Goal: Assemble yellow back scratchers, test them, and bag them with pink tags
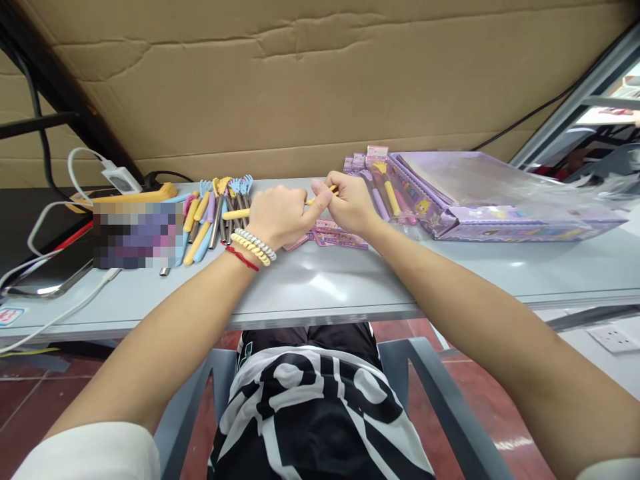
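Observation:
My left hand (280,215) is closed around a back scratcher, whose yellow handle (236,214) sticks out to the left of my fist. With its fingers pinched, my right hand (350,203) grips the yellow claw end just beside my left thumb; the fingers hide most of that end. Left of my hands lies a pile of back scratchers (203,227) with yellow, blue and purple handles, metal rods and small claw heads. Pink printed cards (335,235) lie on the table under my hands.
Several bagged back scratchers (387,190) with header cards lean by a purple display box (500,223) on the right. At the left are a phone (55,277), a white charger (121,179) and cables. Cardboard (300,93) stands behind the grey table (320,290).

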A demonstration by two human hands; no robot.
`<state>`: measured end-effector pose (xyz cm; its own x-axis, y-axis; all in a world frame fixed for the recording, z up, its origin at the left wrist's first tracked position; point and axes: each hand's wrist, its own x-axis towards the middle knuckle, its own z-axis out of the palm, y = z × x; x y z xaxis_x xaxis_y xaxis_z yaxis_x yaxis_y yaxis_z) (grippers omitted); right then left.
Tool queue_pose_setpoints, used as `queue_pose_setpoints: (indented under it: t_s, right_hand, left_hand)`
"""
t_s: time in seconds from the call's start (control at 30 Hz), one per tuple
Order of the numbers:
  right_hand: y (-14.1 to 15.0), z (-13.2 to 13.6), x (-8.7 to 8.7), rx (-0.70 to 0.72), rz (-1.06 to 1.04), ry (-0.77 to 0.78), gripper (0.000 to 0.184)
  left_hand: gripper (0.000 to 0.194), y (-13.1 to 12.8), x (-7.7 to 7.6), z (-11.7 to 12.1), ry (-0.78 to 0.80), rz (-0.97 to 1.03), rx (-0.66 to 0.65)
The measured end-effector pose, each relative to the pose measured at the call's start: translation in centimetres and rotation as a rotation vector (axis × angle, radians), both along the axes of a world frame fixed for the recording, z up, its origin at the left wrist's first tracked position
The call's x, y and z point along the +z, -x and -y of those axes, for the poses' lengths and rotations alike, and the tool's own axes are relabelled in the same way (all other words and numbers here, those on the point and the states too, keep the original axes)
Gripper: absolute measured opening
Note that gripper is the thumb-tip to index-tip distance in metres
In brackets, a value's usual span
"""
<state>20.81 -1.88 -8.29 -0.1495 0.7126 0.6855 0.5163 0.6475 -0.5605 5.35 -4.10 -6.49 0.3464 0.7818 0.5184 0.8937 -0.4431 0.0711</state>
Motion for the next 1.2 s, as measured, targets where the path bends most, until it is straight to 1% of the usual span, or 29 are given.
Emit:
queue_pose_setpoints:
  t_s: [0.2, 0.3, 0.4, 0.53, 0.63, 0.83, 0.93, 1.0, 1.1, 1.2]
  right_hand:
    - [-1.9, -0.8, 0.4, -0.052, 0.126, -0.046, 0.069]
    - [-2.5, -0.7, 0.6, -0.057, 0.16, -0.036, 0.065]
    - [-2.8, -0.6, 0.7, -0.057, 0.173, -0.002, 0.059]
    - [-3.0, -0.5, 0.9, -0.056, 0.204, 0.049, 0.05]
    - [-3.1, -0.6, 0.8, -0.05, 0.248, 0.111, 0.048]
    - [-3.3, -0.8, 0.7, 0.011, 0.308, 0.208, 0.04]
    - [-3.3, -0.8, 0.6, 0.034, 0.281, 0.186, 0.044]
    - [-3.3, -0.9, 0.5, 0.064, 0.209, 0.156, 0.043]
    - [-3.5, -1.3, 0.6, 0.098, 0.096, 0.135, 0.035]
    - [-4.7, -2.1, 1.1, 0.059, 0.005, 0.078, 0.027]
  left_hand:
    - [0.054, 1.1, 0.2, -1.2, 0.011, -0.006, -0.1]
    - [0.043, 1.6, 0.1, -1.7, 0.014, -0.011, -0.151]
    - [0.035, 1.8, -0.1, -2.0, 0.018, -0.002, -0.167]
    - [0.03, 1.9, -0.2, -2.0, 0.01, -0.01, -0.165]
    - [0.027, 1.9, -0.2, -1.9, -0.007, -0.024, -0.162]
    - [0.026, 2.1, -0.3, -2.0, -0.017, -0.045, -0.161]
    - [0.025, 2.1, -0.3, -2.0, -0.011, -0.05, -0.154]
    - [0.024, 2.0, -0.3, -2.0, 0.004, -0.07, -0.14]
    - [0.026, 2.1, -0.1, -2.2, 0.027, -0.111, -0.121]
    - [0.027, 3.2, 0.2, -2.9, 0.012, -0.111, -0.084]
